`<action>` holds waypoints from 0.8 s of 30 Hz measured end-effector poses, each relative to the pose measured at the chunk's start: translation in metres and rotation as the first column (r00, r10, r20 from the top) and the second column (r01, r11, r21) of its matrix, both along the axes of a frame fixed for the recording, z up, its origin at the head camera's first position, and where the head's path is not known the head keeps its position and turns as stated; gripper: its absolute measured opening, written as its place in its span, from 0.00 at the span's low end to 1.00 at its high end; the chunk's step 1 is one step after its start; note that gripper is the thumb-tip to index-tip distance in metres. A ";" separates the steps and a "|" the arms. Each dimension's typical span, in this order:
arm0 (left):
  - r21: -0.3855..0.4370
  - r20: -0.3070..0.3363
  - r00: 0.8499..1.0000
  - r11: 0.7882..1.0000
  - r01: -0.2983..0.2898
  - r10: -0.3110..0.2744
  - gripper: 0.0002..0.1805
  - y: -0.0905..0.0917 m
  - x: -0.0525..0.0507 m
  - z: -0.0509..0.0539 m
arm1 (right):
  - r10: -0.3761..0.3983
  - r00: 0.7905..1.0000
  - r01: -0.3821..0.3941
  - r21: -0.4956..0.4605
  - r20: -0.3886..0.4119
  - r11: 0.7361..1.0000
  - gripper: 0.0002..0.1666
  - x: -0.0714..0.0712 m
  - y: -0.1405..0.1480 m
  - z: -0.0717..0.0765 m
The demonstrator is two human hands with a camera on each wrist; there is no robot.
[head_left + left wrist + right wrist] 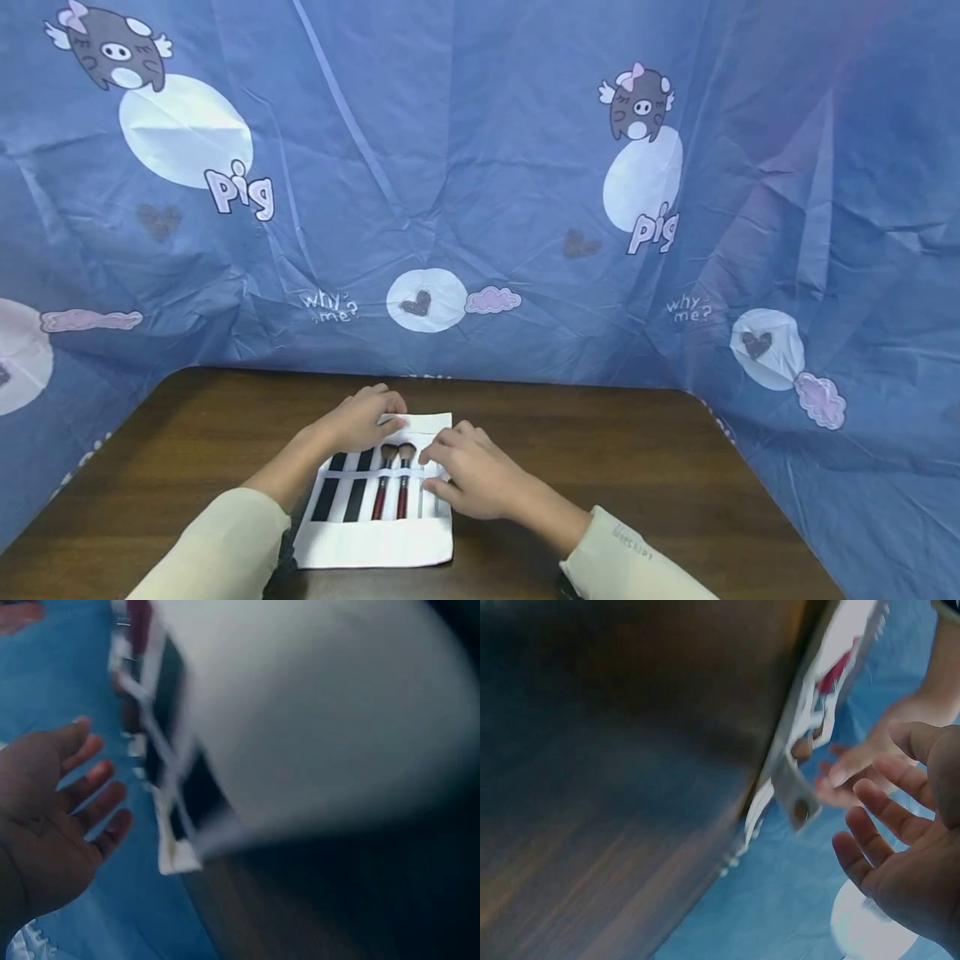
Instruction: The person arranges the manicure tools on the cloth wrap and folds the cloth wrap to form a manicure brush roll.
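A white brush roll (375,546) lies unfolded on the table before me. Two makeup brushes with red handles (402,498) and brown bristles stand in its slots, beside two flat black strips (358,497); a pale elastic band (345,475) crosses them. My left hand (367,419) hovers at the roll's top edge, fingers loosely bent; the left wrist view shows its palm (52,817) holding nothing. Over the right side is my right hand (476,473), relaxed, its spread fingers (885,814) empty in the right wrist view. A flap with a round snap (799,799) sticks out there.
The brown wooden table (600,450) has rounded far corners. Behind it hangs a blue cloth (510,167) printed with pigs, hearts and clouds, which also falls along both sides of the table.
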State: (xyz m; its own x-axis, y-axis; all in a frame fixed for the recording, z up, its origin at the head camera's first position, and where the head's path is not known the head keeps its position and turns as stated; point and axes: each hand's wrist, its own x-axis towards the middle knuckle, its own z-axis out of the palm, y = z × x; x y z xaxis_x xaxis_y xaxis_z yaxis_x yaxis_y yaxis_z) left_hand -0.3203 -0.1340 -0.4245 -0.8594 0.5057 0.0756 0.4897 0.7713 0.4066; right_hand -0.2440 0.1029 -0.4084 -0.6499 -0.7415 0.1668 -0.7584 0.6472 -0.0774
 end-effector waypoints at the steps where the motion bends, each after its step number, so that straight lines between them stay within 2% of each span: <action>1: -0.024 -0.021 1.000 1.000 0.012 -0.013 0.12 -0.002 0.000 -0.002 | 0.023 1.000 -0.022 0.024 -0.014 0.999 0.17 0.004 -0.002 -0.001; 5: -0.103 -0.076 0.994 0.992 0.067 -0.075 0.16 -0.009 0.003 -0.012 | 0.127 0.991 -0.122 0.116 -0.036 0.986 0.20 0.017 -0.010 -0.006; 10: -0.157 -0.066 0.991 0.982 0.102 -0.114 0.22 -0.020 0.006 -0.020 | 0.225 0.974 -0.211 0.233 -0.035 0.949 0.25 0.029 -0.017 -0.014; 16: -0.237 -0.037 0.994 0.967 0.088 -0.099 0.31 -0.032 0.008 -0.023 | 0.249 0.967 -0.222 0.312 -0.051 0.924 0.29 0.036 -0.019 -0.026; 19: -0.250 -0.049 0.992 0.963 0.097 -0.113 0.32 -0.034 0.008 -0.023 | 0.244 0.968 -0.213 0.314 -0.061 0.925 0.28 0.037 -0.018 -0.029; 24: -0.232 -0.055 0.993 0.969 0.087 -0.102 0.33 -0.034 0.008 -0.028 | 0.223 0.974 -0.198 0.311 -0.045 0.930 0.28 0.038 -0.015 -0.031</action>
